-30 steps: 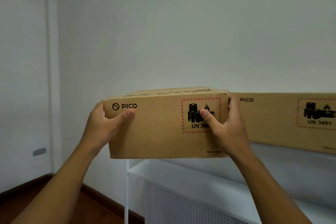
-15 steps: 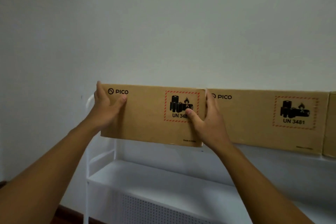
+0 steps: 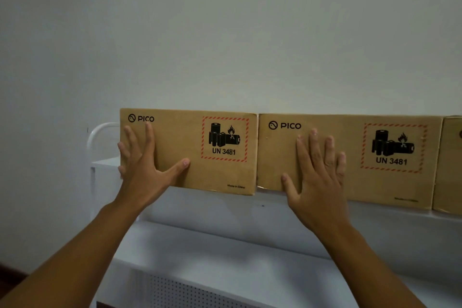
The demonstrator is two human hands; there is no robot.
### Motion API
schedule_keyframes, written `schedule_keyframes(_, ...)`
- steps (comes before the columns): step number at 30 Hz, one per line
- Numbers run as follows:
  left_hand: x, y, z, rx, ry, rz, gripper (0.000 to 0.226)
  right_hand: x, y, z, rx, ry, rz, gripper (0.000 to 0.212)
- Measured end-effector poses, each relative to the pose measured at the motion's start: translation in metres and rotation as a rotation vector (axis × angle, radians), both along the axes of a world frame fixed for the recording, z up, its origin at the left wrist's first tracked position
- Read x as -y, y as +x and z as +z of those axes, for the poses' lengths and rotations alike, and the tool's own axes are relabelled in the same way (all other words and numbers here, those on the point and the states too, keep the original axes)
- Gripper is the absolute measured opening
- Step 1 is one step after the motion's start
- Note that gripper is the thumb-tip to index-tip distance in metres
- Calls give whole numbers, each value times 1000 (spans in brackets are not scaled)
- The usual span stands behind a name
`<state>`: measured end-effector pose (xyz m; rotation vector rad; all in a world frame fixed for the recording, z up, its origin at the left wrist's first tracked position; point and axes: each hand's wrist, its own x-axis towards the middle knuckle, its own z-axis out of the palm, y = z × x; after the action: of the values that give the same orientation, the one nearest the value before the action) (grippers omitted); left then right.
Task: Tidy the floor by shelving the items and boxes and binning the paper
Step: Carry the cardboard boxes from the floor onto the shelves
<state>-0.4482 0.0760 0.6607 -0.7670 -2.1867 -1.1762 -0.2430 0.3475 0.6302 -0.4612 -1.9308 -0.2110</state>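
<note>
left box (image 3: 187,152) on shelf (image 3: 250,205), right box (image 3: 350,160) touching, both closed

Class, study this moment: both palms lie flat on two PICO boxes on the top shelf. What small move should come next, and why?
Probably push the left box back with the left hand: its front face seems to stand slightly proud of the neighbouring box, which the right hand steadies, both with open fingers.
</note>
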Motion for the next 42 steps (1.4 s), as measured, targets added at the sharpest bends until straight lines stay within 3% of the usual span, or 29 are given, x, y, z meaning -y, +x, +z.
schedule_keyframes(22, -74, 48, -29, 65, -254, -97, 104, -8, 14, -28, 95, 35, -22, 83)
schedule_keyframes(26, -72, 58, -21, 86, -371, -60, 104, -6, 23, -23, 130, -5, 58, 87)
schedule_keyframes(29, -87, 85, -26, -10, -435, -80, 99, -11, 40, -19, 149, -44, 182, 86)
schedule_keyframes(36, -145, 144, -55, -84, -459, -115, 96, -68, 134, -25, -87, -223, -96, 94)
schedule_keyframes(42, -162, 152, -64, -25, -438, -50, 105, -118, 181, -43, 5, -272, -76, 90)
